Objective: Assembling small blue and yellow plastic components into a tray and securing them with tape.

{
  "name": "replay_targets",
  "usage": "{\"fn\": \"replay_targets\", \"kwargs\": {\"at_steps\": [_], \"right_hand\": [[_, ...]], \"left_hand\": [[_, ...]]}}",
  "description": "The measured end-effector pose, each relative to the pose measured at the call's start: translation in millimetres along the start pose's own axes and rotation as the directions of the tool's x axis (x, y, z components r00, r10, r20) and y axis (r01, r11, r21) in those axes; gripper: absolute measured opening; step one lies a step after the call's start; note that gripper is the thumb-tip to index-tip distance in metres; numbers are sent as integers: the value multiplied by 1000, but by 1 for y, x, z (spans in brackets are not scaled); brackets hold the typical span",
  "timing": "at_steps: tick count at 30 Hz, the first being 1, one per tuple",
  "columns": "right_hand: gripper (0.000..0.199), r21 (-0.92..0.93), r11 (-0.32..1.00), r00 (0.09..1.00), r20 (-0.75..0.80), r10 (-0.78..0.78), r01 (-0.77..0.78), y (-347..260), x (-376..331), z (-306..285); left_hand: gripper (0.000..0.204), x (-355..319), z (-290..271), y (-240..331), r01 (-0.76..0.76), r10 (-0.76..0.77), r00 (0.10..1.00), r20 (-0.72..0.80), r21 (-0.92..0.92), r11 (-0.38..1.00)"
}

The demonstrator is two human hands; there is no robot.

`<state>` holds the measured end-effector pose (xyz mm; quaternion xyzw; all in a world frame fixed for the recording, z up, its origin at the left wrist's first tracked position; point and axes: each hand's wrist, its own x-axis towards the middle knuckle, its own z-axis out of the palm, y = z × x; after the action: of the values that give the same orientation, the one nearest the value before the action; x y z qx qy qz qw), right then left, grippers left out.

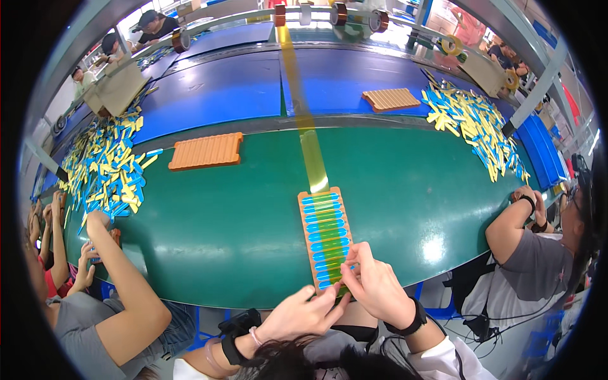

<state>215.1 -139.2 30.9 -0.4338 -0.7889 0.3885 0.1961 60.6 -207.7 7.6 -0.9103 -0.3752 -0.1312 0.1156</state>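
In front of me an orange ribbed tray (304, 235) holds a column of blue strips (313, 219) lying crosswise in its grooves. Translucent yellow tape (311, 158) runs down from a far roll and lies lengthwise over the strips. At the tray's near end my left hand (303, 318) has its fingertips closed on the tape's near end. My right hand (378, 285) is beside the tray's lower right edge, thumb and forefinger pinched together at the tape. The fingers partly hide the tape's end and the tray's near corner.
Loose yellow and blue strips are heaped at left (117, 164) and right (472, 130). Other orange trays lie at far left (206, 152) and far right (391, 99). Tape rolls (339, 14) hang on a bar across the back. Co-workers sit close on both sides of the green table (209, 215).
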Motion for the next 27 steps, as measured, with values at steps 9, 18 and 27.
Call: {"fn": "replay_targets", "kwargs": {"at_steps": [9,18,27], "right_hand": [[19,-97,994,999,-9,-41,40,-5,-2,3],[24,-238,963,990,87,-108,126,-27,11,-4],[27,-371,912,971,-84,-222,177,-8,139,-1]], "left_hand": [[64,89,11,-168,579,-909,386,158,-809,105],[23,106,80,-214,425,-864,483,142,-901,90],[22,115,69,-179,468,-875,483,21,-851,238]]}}
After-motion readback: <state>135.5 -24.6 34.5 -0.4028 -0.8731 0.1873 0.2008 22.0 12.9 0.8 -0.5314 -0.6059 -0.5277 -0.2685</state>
